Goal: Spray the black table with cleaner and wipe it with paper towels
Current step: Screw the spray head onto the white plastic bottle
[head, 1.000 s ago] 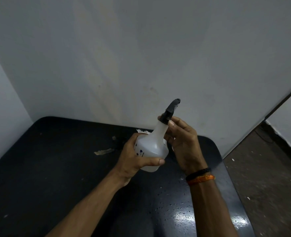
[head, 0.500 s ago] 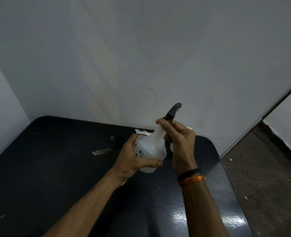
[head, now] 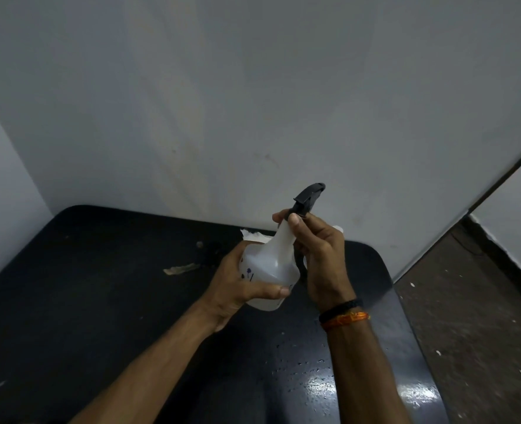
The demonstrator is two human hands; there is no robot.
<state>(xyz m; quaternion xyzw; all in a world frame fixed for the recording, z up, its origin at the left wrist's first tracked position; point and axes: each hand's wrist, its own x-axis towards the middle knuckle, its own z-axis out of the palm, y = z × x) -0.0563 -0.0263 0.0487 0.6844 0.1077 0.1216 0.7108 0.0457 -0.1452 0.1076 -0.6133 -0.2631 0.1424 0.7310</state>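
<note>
Head view: droplet-speckled black table (head: pixel 100 301) meets grey wall (head: pixel 253 102).

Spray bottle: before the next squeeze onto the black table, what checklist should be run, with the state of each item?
1. Spray bottle body supported: ok, the left hand wraps its base.
2. Black trigger head gripped: ok, the right hand closes around the neck just below it.
3. Nozzle aimed at the black table: not ok, it points up toward the wall.
4. Liquid in the bottle: cannot tell through the cloudy plastic.
5. Paper towels ready: ok, a white wad lies on the table behind the bottle.
6. Table already wetted: ok in part, droplets show near the front edge only.
</note>
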